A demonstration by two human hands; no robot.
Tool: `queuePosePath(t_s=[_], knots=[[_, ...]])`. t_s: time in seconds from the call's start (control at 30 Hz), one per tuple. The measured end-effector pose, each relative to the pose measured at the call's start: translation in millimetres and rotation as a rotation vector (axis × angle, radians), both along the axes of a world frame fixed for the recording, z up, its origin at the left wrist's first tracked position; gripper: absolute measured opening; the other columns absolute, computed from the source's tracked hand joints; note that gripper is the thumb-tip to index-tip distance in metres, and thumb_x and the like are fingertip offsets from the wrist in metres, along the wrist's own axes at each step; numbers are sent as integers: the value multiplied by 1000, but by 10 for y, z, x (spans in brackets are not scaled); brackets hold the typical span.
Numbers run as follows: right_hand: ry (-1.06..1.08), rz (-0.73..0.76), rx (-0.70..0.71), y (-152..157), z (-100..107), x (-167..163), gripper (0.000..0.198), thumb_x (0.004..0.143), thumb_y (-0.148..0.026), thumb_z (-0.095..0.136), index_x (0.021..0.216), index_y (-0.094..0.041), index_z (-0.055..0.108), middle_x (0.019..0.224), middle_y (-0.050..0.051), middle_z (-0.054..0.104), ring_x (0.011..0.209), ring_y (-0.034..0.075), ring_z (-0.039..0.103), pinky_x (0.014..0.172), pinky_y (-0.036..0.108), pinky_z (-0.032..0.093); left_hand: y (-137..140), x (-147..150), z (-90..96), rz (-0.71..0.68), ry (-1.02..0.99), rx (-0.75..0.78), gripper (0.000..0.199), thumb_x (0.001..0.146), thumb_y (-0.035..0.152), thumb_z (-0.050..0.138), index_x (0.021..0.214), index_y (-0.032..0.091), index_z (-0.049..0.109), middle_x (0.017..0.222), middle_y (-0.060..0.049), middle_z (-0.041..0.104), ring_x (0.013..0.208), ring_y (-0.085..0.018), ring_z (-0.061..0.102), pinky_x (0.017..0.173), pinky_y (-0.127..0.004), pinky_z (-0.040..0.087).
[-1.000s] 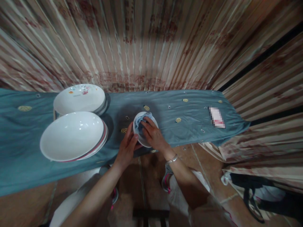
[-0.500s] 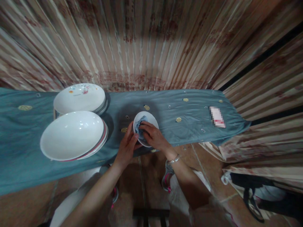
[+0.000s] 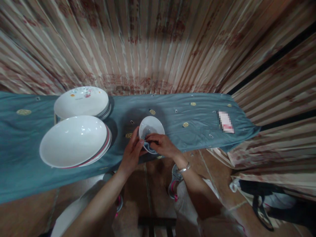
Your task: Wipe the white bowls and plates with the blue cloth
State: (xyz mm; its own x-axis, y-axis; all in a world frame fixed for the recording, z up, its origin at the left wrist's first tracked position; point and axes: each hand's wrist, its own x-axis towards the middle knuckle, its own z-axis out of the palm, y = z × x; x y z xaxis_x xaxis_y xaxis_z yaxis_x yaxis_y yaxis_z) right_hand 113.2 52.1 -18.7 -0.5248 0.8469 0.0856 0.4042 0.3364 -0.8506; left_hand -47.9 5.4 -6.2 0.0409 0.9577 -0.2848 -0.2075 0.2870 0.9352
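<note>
Cloth (image 3: pixel 147 146), soft and blue, is pinched in right grip (image 3: pixel 163 145) inside round, glossy bowl (image 3: pixel 153 123); left grip (image 3: pixel 132 152) clasps its side.

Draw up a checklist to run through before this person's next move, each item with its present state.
1. Left hand on the small round white bowl: ok, holding its left side.
2. Right hand at the crumpled blue cloth: ok, fingers inside the bowl.
3. Firm grip on the cloth: cannot tell, the fingers partly hide it.
4. Bowl well back from the near table edge: not ok, it is close to it.
5. Bowl's base resting on the teal patterned tablecloth: cannot tell.
6. Stacked plain white dishes apart from both hands: ok.
</note>
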Motion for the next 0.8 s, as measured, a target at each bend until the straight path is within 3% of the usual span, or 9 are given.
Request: queuePosePath(t_s=[0.27, 0.47, 0.57, 0.8], knots=[[242, -60, -130, -9, 1, -88, 22, 80, -15, 51, 92, -19, 68, 118, 4, 69, 114, 18, 63, 98, 29, 47, 5, 2, -24, 2, -14, 5, 79, 83, 51, 64, 153, 28, 33, 145, -8, 55, 128, -32, 55, 88, -41, 59], [260, -130, -21, 15, -13, -133, 36, 83, -11, 49, 115, -22, 64, 144, 8, 52, 134, 20, 50, 108, 33, 43, -3, 2, -22, 1, -20, 3, 79, 83, 50, 65, 152, 30, 34, 150, -7, 50, 129, -33, 54, 89, -41, 59], [187, -170, 48, 38, -31, -131, 43, 85, -11, 49, 125, -23, 59, 150, 10, 45, 138, 21, 45, 110, 35, 42, -9, 11, 2, -3, -29, 18, 79, 83, 50, 65, 152, 29, 34, 149, -8, 51, 129, -33, 54, 89, -42, 59], [9, -212, 218, 85, -103, -76, 53, 86, -12, 48, 139, -19, 48, 157, 13, 33, 148, 25, 30, 122, 45, 26, -5, 19, 7, -8, -21, 26, 78, 83, 49, 65, 152, 30, 35, 149, -8, 51, 129, -33, 55, 88, -43, 59]])
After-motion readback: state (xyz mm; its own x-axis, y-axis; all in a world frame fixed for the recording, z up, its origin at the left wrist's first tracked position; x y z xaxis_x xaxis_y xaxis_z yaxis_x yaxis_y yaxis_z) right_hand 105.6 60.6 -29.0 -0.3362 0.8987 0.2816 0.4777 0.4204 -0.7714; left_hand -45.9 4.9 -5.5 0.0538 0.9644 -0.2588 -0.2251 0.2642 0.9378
